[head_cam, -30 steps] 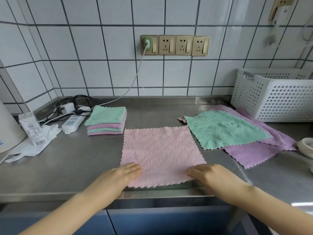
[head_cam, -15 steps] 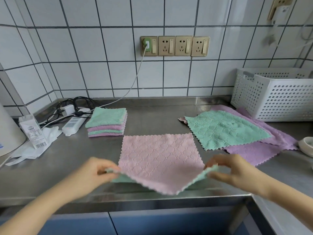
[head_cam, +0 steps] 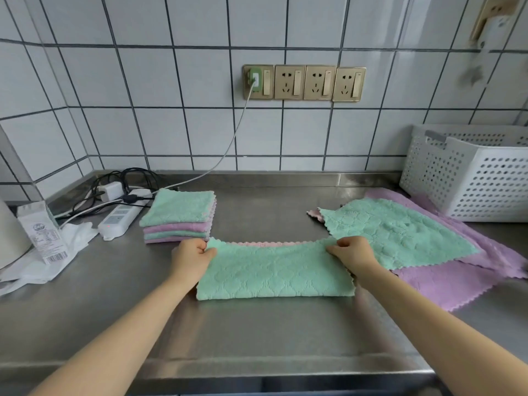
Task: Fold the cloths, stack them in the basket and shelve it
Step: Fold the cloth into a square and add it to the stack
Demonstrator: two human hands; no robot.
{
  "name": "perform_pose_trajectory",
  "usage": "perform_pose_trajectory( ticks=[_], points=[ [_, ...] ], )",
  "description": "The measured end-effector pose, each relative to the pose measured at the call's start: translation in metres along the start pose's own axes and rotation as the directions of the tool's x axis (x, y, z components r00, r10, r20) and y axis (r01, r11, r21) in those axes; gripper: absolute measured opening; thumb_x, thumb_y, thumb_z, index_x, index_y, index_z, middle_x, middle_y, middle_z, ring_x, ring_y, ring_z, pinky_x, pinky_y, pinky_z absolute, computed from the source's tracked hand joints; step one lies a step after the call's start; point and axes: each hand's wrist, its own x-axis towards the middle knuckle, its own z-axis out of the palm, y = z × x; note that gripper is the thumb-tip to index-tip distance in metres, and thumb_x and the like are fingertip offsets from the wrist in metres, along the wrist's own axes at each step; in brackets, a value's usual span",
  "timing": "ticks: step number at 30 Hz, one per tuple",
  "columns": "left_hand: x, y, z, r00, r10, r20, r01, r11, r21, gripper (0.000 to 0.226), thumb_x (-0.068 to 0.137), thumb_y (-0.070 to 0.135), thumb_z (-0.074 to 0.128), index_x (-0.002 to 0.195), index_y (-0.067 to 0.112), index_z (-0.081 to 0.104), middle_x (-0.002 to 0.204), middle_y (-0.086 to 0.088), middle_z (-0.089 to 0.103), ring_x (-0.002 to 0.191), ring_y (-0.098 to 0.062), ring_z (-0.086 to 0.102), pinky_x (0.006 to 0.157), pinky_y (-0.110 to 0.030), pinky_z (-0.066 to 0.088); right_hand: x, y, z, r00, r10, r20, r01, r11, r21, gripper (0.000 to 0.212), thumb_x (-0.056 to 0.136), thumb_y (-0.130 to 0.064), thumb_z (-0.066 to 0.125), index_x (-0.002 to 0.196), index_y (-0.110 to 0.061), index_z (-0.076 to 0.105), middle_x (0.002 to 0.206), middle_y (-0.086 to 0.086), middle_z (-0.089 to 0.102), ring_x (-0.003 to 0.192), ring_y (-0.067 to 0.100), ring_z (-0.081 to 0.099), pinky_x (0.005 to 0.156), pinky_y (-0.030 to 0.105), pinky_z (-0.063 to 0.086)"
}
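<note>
Arms outstretched, left hand [head_cam: 191,260] and right hand [head_cam: 352,253] fingers pinching half-folded cloth [head_cam: 274,275] corners

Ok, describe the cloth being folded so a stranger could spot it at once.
On the steel counter below the wall sockets, the half-folded cloth lies nearest the front edge. The left hand and right hand pinch its far corners. Unlike its neighbours, it is a green strip with a pink edge showing.
</note>
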Motion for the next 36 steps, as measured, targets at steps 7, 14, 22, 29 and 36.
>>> perform_pose_trajectory(
  ticks=[7, 14, 22, 29, 36],
  points=[
    [0.012, -0.003, 0.011, 0.995, 0.053, -0.079, -0.052, 0.999, 0.005, 0.041, 0.086, 0.012, 0.061, 0.058, 0.013, 0.031, 0.047, -0.002, 0.032, 0.049, -0.019, 0.026, 0.05, -0.033, 0.022, 0.003, -0.005, 0.006, 0.998, -0.048, -0.037, 0.048, 0.999, -0.023, 0.022, 0.09, -0.023, 0.062, 0.107, -0.008, 0.063, 0.094, 0.01, 0.065, 0.086, 0.028, 0.06, 0.074, 0.032, 0.048],
    [0.018, -0.002, 0.019, 0.998, -0.01, -0.07, 0.016, 0.996, 0.087, 0.023, 0.086, 0.017, 0.063, 0.069, 0.005, 0.055, 0.061, -0.013, 0.059, 0.07, -0.034, 0.058, 0.06, -0.035, 0.04, 0.009, -0.014, 0.004, 0.998, 0.051, -0.034, -0.055, 0.99, -0.127, 0.028, 0.085, -0.015, 0.062, 0.063, -0.013, 0.045, 0.061, 0.005, 0.044, 0.056, 0.021, 0.043, 0.055, 0.029, 0.037],
    [-0.048, 0.034, -0.004, 0.86, 0.507, -0.06, -0.499, 0.859, 0.114, 0.019, 0.083, 0.013, 0.058, 0.1, 0.009, 0.066, 0.109, -0.005, 0.061, 0.103, -0.027, 0.057, 0.092, -0.026, 0.039, -0.039, -0.012, -0.007, 0.79, -0.613, 0.022, 0.452, 0.558, -0.696, 0.033, 0.089, -0.016, 0.054, 0.12, -0.004, 0.054, 0.112, 0.015, 0.058, 0.102, 0.035, 0.053, 0.083, 0.042, 0.048],
    [-0.099, 0.041, 0.014, 0.688, 0.381, 0.618, -0.616, 0.757, 0.219, 0.065, 0.092, 0.061, 0.029, 0.15, 0.034, 0.014, 0.158, 0.019, 0.002, 0.145, -0.003, -0.006, 0.119, -0.033, -0.001, -0.08, 0.027, 0.005, 0.429, -0.8, 0.419, 0.816, 0.144, -0.56, 0.032, 0.087, -0.025, 0.045, 0.107, -0.02, 0.07, 0.104, -0.001, 0.068, 0.098, 0.025, 0.063, 0.085, 0.034, 0.054],
    [-0.107, 0.022, -0.008, 0.842, 0.192, 0.504, -0.437, 0.79, 0.429, 0.069, 0.094, 0.061, 0.022, 0.152, 0.027, 0.01, 0.159, 0.009, 0.001, 0.147, -0.013, -0.002, 0.12, -0.035, 0.002, -0.072, 0.054, -0.032, 0.513, -0.771, 0.376, 0.749, 0.188, -0.636, 0.035, 0.068, -0.004, 0.08, 0.101, -0.014, 0.072, 0.096, 0.003, 0.069, 0.079, 0.024, 0.067, 0.067, 0.031, 0.058]
  ],
)
